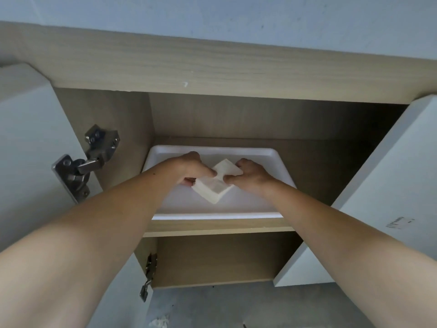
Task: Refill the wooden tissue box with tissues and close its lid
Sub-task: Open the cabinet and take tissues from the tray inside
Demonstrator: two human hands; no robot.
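from the head camera, two bare arms reach into an open wooden cupboard [212,67]. a white tray [212,216] sits on the shelf [212,227] inside, and its front rim is near the shelf's front edge.

a small stack of white tissues [216,187] is over the tray. it is turned like a diamond, with one corner pointing at the camera. the left hand [194,168] holds the left side of the stack, with the thumb on top and fingers curled under it. the right hand [249,172] pinches the right side, with its thumb on top too. the two thumbs are close together on top of the stack. i cannot tell if the stack touches the tray or is a little above it.

a pale door [28,138] stands open on the left, with a big metal hinge [87,162] by it and a small hinge [149,275] lower down. another pale door [378,197] stands open on the right. under the shelf is one more space in the cupboard, and below that is a grey floor [236,306].
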